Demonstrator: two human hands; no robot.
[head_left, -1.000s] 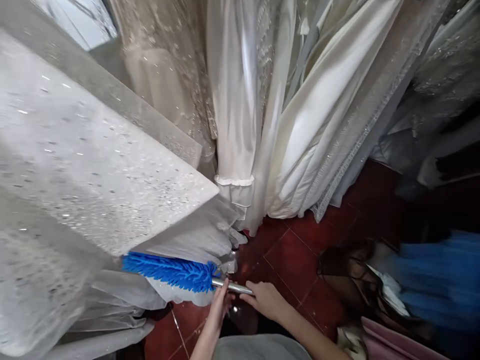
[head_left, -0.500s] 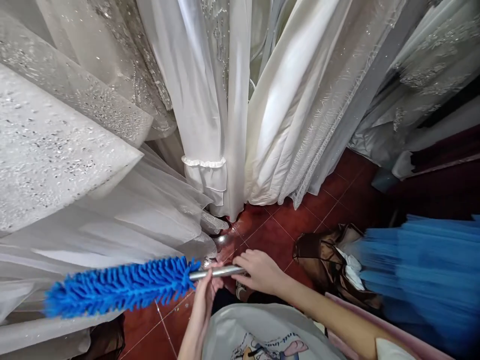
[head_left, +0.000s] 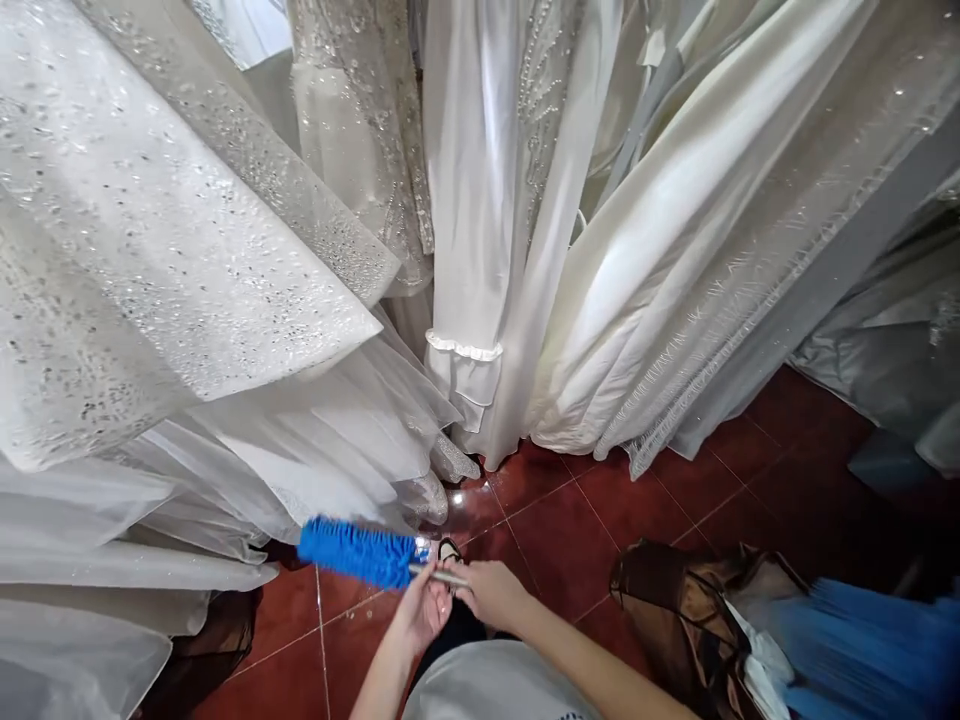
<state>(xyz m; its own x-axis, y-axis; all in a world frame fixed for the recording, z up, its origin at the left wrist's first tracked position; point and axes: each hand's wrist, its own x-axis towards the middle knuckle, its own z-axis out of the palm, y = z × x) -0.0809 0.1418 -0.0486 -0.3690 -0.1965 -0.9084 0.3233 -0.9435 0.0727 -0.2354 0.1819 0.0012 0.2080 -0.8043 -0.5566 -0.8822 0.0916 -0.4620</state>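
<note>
- Bottom centre of the head view, two bare hands, the left hand (head_left: 417, 612) and the right hand (head_left: 491, 592), are both closed around one metal handle (head_left: 439, 575). Proper grip, fingers curled on it, though they cover most of it.
- Just left of the hands is one blue chenille duster head (head_left: 358, 553), its tip right up against the sheer tulle skirt (head_left: 315, 450), so no real room on that side.
- Across the top, I count four gowns for sure: a sequinned gown (head_left: 172, 220) upper left, a ruffled white gown (head_left: 469, 300) at centre, an ivory satin gown (head_left: 675, 260) beside it, and a grey gown (head_left: 885, 350) at far right. More hang behind, hard to count.
- Right of the hands, red tile floor (head_left: 555, 530) runs between the hems and a crumpled brown satin fabric (head_left: 675, 610), with blue tulle (head_left: 862, 650) in the bottom right corner.
- Right by the fingers is one small dark strap loop (head_left: 448, 550), too small to tell what it is.
- Bottom edge: grey shirt (head_left: 495, 685).
</note>
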